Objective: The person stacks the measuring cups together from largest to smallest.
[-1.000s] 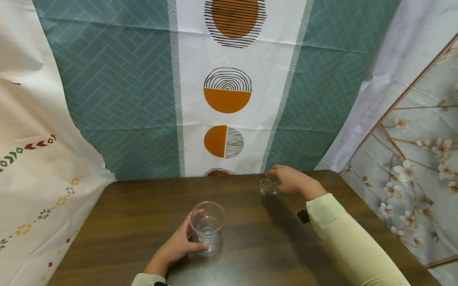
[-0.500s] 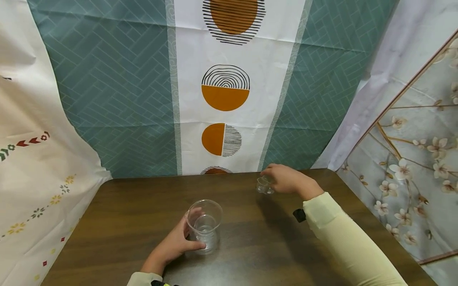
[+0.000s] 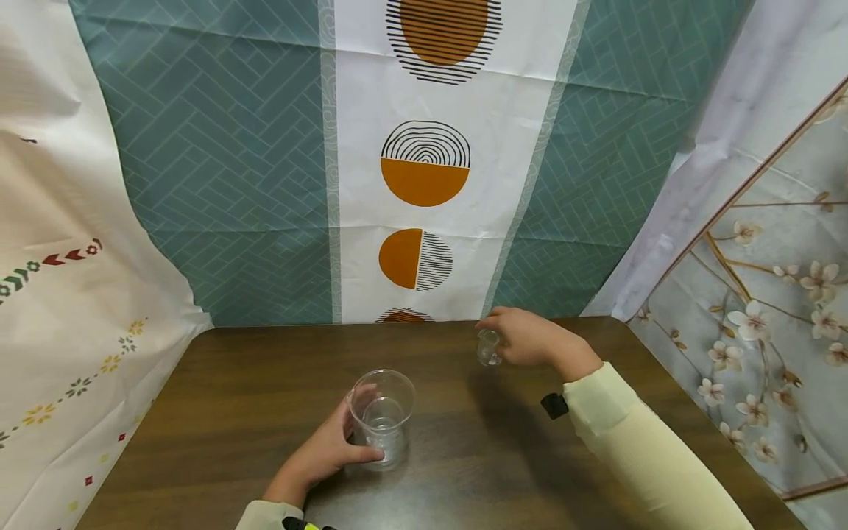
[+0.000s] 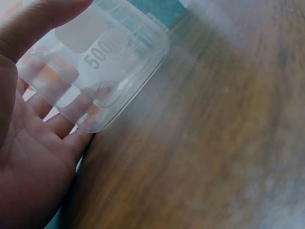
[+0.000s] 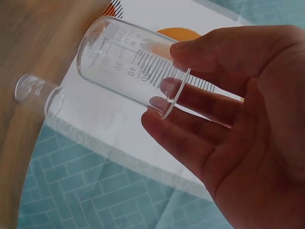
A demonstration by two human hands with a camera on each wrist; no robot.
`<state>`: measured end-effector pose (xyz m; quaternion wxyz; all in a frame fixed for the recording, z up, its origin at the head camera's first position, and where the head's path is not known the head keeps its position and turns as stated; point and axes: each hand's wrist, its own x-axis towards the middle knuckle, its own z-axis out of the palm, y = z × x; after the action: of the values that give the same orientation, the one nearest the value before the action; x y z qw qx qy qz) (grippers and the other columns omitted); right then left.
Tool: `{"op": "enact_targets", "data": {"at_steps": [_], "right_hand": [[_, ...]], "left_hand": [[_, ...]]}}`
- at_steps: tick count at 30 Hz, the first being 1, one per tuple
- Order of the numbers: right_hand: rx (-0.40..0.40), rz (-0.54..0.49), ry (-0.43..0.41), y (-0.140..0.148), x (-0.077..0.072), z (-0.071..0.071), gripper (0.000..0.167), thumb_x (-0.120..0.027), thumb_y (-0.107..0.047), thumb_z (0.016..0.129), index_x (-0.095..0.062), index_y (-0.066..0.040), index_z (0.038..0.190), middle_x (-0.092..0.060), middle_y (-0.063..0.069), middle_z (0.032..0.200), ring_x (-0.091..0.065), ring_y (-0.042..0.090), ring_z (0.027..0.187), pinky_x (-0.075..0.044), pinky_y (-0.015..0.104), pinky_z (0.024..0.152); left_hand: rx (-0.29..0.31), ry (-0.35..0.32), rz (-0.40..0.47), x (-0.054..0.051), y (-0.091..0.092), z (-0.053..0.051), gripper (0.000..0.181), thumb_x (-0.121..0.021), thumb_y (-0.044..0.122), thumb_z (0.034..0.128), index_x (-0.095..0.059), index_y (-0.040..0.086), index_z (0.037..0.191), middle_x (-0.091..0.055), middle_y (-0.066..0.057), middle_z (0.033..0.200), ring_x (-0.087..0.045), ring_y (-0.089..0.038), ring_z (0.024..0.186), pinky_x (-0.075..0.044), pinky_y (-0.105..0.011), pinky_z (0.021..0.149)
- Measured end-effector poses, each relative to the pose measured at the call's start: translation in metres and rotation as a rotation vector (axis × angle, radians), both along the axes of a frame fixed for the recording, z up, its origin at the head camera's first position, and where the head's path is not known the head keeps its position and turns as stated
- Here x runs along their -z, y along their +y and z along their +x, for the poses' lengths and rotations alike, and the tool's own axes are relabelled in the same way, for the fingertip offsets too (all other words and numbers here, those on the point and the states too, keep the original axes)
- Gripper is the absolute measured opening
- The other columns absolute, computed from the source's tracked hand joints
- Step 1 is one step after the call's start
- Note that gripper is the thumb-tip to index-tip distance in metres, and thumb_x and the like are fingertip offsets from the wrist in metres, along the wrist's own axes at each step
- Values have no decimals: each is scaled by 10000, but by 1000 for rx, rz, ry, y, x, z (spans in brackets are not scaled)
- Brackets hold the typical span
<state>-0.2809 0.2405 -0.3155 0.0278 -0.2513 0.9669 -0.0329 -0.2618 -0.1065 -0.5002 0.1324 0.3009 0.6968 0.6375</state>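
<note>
Someone in pale yellow sleeves is at a brown desk (image 3: pixel 450 464). The left hand (image 3: pixel 334 445) has its grip round a big clear beaker (image 3: pixel 395 434) standing upright towards the person's side, thumb on one face, fingers on the other; 500 is printed on it. At the far edge, right of the middle, the right hand (image 3: pixel 526 340) has a narrow grip, fingertips pinching the rim of a small marked beaker (image 5: pixel 126 62) from above. I can't tell whether its base touches the desk. Near it stands a smaller glass (image 5: pixel 39 95). A patterned cloth (image 3: pixel 232 162) hangs behind.
</note>
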Motion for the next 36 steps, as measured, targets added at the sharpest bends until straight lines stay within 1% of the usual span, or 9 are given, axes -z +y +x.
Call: {"op": "enact_targets", "data": {"at_steps": [7,14,19,23,28,32,36], "right_hand": [[5,6,-32,-8,-5,7,420,-622,-56,874,-606,-100,1292,-584,77,1271,-584,253,1150,-488,434,956],[-29,14,-19,-11,-8,9,421,-635,-67,872,-608,-96,1291,-592,69,1239,-588,239,1127,-492,424,943],[-44,11,-22,-14,-11,10,420,-633,-70,870,-611,-97,1288,-602,50,1213,-594,218,1102,-498,411,927],[-49,15,-21,-16,-12,11,418,-628,-78,870,-612,-98,1287,-600,45,1226,-593,212,1111,-494,405,942],[-58,14,-27,-19,-15,12,414,-620,-81,877,-608,-94,1290,-596,56,1238,-595,238,1124,-492,414,948],[-62,15,-38,-22,-18,13,415,-613,-82,880,-604,-91,1295,-595,71,1253,-595,256,1139,-490,429,962],[-64,24,-37,-24,-22,14,421,-614,-87,879,-604,-93,1300,-596,78,1269,-590,246,1144,-482,430,980]], "left_hand": [[-5,7,-6,1,0,0,930,-852,108,711,-291,116,1453,-357,-209,1519,-412,107,1265,-320,-89,1016],[-13,8,-14,2,-1,1,919,-854,115,713,-303,141,1449,-369,-194,1516,-412,82,1282,-316,-93,1021],[-11,-9,-25,1,-1,1,921,-851,125,719,-298,155,1455,-360,-169,1528,-397,62,1307,-303,-84,1023],[-17,-13,-32,1,0,0,929,-856,127,711,-301,154,1455,-362,-162,1529,-394,67,1308,-298,-82,1024],[-28,-9,-38,1,0,-1,934,-864,130,699,-311,162,1452,-372,-158,1525,-401,80,1293,-300,-87,1023],[-22,-7,-32,1,0,-1,945,-862,131,700,-297,141,1458,-365,-166,1529,-395,107,1282,-301,-88,1020],[-14,-3,-17,0,0,0,953,-860,131,702,-284,110,1461,-352,-181,1533,-386,126,1277,-303,-90,1018]]}}
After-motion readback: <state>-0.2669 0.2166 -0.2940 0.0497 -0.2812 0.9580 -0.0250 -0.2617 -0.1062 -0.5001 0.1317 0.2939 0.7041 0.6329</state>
